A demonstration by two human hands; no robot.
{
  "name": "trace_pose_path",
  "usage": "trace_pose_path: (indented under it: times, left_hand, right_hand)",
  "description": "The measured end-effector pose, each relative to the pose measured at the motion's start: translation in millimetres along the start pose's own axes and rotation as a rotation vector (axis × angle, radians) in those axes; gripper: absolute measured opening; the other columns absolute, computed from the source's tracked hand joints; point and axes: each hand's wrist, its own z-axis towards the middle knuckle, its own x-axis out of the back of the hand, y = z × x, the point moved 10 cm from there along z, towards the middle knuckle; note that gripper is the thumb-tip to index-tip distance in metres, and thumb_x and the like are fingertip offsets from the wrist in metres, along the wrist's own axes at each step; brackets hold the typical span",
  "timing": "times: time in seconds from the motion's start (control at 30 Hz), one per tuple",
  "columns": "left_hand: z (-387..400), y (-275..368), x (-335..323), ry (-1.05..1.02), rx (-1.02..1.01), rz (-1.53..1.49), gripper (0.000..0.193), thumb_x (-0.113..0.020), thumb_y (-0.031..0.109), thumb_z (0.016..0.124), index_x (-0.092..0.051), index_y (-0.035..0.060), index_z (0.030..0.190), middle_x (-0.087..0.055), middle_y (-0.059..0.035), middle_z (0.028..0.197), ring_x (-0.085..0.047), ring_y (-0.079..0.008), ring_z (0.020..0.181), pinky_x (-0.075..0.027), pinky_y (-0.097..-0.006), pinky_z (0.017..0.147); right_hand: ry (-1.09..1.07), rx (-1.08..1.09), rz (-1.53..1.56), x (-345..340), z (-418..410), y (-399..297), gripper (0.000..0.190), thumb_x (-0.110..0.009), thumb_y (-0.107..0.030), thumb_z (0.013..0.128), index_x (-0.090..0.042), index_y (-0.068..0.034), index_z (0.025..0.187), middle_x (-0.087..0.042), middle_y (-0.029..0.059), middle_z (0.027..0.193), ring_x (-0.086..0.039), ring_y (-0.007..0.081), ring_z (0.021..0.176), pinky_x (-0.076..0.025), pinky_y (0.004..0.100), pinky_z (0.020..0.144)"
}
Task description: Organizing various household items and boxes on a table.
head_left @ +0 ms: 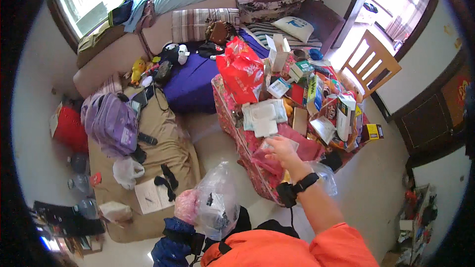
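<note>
My right hand reaches over the near part of a table with a floral cloth, fingers spread above a pinkish-red plastic bag and a clear packet beneath the fingers. Just beyond it lies an open white plastic case on a pale packet. At the lower middle my left hand, below a dark blue starry sleeve, is at the side of a clear plastic bag with white and dark items inside. Pink translucent material covers this hand, and its fingers are hard to make out.
The table holds a red plastic bag, small boxes and a full basket. A wooden chair stands behind it. On the beige-covered seat at left are a purple backpack, black socks and an open notebook.
</note>
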Motion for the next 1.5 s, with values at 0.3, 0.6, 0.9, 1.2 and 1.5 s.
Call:
trace_pose_path:
  times: [0.3, 0.6, 0.9, 1.2, 1.5]
  left_hand:
    - [94, 53, -4, -0.111, 0.065, -0.131, 0.02, -0.059, 0.011, 0.08, -0.061, 0.0031, 0.098, -0.054, 0.0022, 0.067, -0.046, -0.0057, 0.054, -0.038, -0.021, 0.048]
    - [134, 146, -36, -0.131, -0.166, 0.021, 0.032, -0.052, 0.005, 0.081, -0.059, 0.0047, 0.112, -0.051, 0.0028, 0.067, -0.042, -0.0042, 0.054, -0.034, -0.0196, 0.047]
    - [220, 163, -59, -0.23, 0.074, 0.173, 0.026, -0.047, 0.008, 0.074, -0.064, 0.0023, 0.093, -0.055, -0.0018, 0.064, -0.042, -0.009, 0.046, -0.032, -0.0221, 0.04]
    - [320, 237, -100, -0.534, 0.031, 0.687, 0.024, -0.063, 0.022, 0.077, -0.065, -0.0018, 0.079, -0.057, -0.0016, 0.066, -0.049, -0.0085, 0.058, -0.039, -0.0243, 0.053]
    - [349, 262, -140, -0.655, 0.088, 0.688, 0.03, -0.06, 0.029, 0.08, -0.065, -0.0008, 0.08, -0.053, -0.002, 0.062, -0.046, -0.0106, 0.05, -0.038, -0.0278, 0.046]
  right_hand:
    - [0.115, -0.003, 0.215, -12, 26, -24, 0.053, -0.058, -0.014, 0.084, -0.036, 0.004, 0.128, -0.054, 0.0126, 0.106, -0.059, 0.02, 0.081, -0.05, 0.0296, 0.06]
    - [0.166, 0.154, 0.149, -32, 39, -69, 0.033, -0.058, -0.013, 0.085, -0.049, -0.003, 0.115, -0.057, 0.0038, 0.093, -0.059, 0.0142, 0.08, -0.048, 0.0259, 0.06]
    - [0.601, 0.874, -0.718, -109, 50, -188, 0.083, -0.076, -0.024, 0.065, -0.033, -0.003, 0.133, -0.037, 0.0239, 0.128, -0.04, 0.0343, 0.119, -0.034, 0.044, 0.097]
    - [0.791, 0.649, -0.996, -112, 124, -199, 0.074, -0.071, -0.019, 0.068, -0.037, -0.004, 0.131, -0.025, 0.0319, 0.134, -0.031, 0.046, 0.122, -0.033, 0.0453, 0.099]
    - [0.82, 0.76, -0.715, -76, 126, -203, 0.046, -0.059, 0.001, 0.076, -0.053, -0.005, 0.121, -0.049, 0.0223, 0.124, -0.048, 0.0281, 0.116, -0.038, 0.034, 0.096]
